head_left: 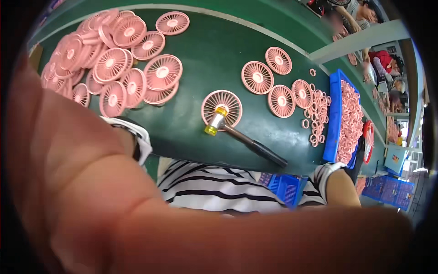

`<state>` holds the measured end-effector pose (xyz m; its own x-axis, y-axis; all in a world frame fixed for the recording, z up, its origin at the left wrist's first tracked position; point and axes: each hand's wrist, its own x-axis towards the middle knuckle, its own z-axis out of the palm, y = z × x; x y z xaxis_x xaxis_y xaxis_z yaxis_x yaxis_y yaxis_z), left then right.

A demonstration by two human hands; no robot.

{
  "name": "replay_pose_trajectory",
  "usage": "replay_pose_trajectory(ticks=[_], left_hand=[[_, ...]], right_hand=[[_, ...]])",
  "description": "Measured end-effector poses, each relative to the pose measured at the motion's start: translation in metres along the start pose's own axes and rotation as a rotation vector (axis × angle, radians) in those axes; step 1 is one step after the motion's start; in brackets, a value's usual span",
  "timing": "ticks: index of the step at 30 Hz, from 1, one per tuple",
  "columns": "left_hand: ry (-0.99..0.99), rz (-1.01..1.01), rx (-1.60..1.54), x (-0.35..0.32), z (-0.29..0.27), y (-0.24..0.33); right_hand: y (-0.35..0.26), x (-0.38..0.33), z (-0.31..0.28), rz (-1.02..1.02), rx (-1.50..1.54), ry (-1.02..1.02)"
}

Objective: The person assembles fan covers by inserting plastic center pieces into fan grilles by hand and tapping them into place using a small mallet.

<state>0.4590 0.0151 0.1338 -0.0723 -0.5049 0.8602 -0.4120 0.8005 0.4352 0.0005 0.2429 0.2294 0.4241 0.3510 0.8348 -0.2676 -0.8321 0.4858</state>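
A large, blurred hand fills the left side and lower edge, very close to the camera. It appears to be my left hand (86,178), since my left sleeve and wrist lead into it. One thick digit stretches across the bottom; the other fingers are out of sight, so I cannot tell what it holds. My right forearm (343,188) shows at the lower right, its hand hidden. A mallet (255,147) with yellow faces and a dark handle lies on the green table (200,55). Its head rests over a pink spoked wheel-like disc (232,101).
Many similar pink discs (112,64) are piled at the left, with several more (258,77) right of the middle. Small pink rings (318,109) lie beside a blue tray (335,114) full of them. A blue basket (288,188) stands below the table edge. Other people work at far right.
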Motion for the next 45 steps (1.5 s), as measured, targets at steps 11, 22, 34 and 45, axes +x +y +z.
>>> replay_pose_trajectory(ticks=[11,22,34,45], left_hand=[[0.055,-0.079,0.152,-0.038,0.154,0.026],[-0.279,-0.208,0.171,-0.088,0.183,0.008],[-0.041,0.592,-1.39,0.183,-0.013,0.16],[0.151,0.761,-1.182,0.173,-0.023,0.184]], right_hand=[[-0.026,-0.207,0.139,1.381,-0.04,-0.769],[0.037,-0.22,0.092,1.249,-0.284,-0.865],[0.08,-0.311,0.129,1.335,-0.382,-1.022],[0.083,-0.311,0.139,1.355,-0.414,-1.06]])
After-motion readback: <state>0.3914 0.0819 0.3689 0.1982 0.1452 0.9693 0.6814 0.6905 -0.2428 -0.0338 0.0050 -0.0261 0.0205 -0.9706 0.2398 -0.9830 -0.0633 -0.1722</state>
